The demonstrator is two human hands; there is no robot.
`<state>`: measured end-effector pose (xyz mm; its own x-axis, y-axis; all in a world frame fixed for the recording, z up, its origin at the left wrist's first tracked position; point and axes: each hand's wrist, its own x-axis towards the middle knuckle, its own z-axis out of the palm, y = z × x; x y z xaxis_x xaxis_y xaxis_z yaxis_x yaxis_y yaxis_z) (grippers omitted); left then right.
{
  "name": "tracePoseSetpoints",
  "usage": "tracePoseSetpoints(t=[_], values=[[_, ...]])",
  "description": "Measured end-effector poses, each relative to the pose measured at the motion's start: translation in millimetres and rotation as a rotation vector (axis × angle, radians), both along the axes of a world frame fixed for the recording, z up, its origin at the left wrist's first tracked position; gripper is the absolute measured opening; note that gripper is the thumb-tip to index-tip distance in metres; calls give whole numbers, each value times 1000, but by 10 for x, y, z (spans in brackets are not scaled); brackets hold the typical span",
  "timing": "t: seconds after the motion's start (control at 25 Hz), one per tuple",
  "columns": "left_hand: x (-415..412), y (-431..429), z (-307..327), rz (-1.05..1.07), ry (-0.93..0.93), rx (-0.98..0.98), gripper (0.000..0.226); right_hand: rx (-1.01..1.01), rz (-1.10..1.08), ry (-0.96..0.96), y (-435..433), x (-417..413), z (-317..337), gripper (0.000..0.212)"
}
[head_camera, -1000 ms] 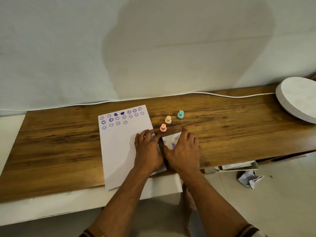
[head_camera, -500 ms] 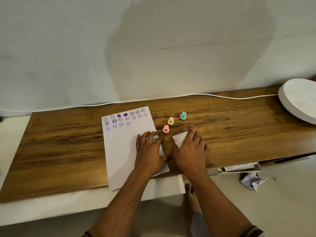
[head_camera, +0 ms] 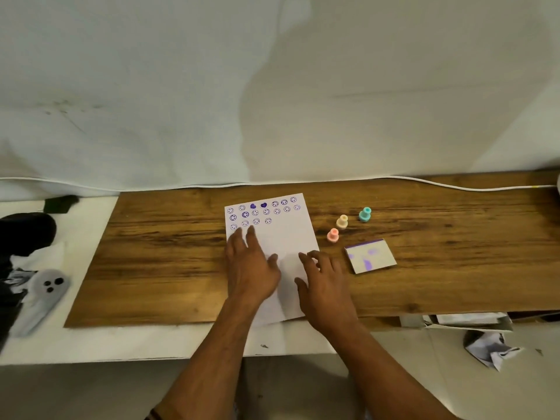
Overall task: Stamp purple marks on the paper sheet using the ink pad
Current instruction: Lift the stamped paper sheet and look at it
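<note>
A white paper sheet (head_camera: 285, 234) lies on the wooden board (head_camera: 169, 253), its top rows filled with purple smiley and heart marks. My left hand (head_camera: 251, 268) rests flat on the sheet's left side, fingers spread. Over the sheet's lower right edge is my right hand (head_camera: 324, 283), with loosely curled fingers and nothing in it. The ink pad (head_camera: 370, 256), white with purple smears, sits right of my right hand, apart from it. Three small stamps stand beyond it: pink (head_camera: 332, 235), cream (head_camera: 342, 221) and teal (head_camera: 365, 214).
A white cable (head_camera: 424, 181) runs along the board's far edge against the wall. Dark cloth (head_camera: 24, 234) and a grey ghost-shaped toy (head_camera: 45, 292) lie at the left. Crumpled paper (head_camera: 488, 348) and a cardboard box (head_camera: 466, 321) sit below the board's right end.
Both hands left the ink pad, which now lies uncovered to the right. My left hand slid up the sheet and my right hand moved onto its lower right. The view shifted left.
</note>
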<state>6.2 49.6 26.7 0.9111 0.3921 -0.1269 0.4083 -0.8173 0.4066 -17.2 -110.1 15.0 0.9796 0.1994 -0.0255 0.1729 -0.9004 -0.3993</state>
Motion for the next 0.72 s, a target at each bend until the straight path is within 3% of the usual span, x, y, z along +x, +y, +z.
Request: tracePoseSetpoints(t=[0.08, 0.16, 0.32, 0.56, 0.64, 0.72], values=[[-15, 170, 24, 143, 86, -73, 93, -65, 3, -5, 33, -19, -56, 53], [-39, 208, 23, 148, 152, -134, 98, -84, -15, -20, 38, -18, -98, 51], [-41, 201, 19, 120, 58, -162, 100, -101, -24, -3, 59, 11, -150, 51], [97, 257, 109, 444, -176, -780, 78, -96, -26, 4, 19, 8, -183, 52], [145, 334, 89, 572, -206, -930, 59, -91, -12, 6, 5, 9, -185, 52], [130, 397, 71, 619, -215, -965, 19, -69, -7, 20, -13, 10, -189, 52]])
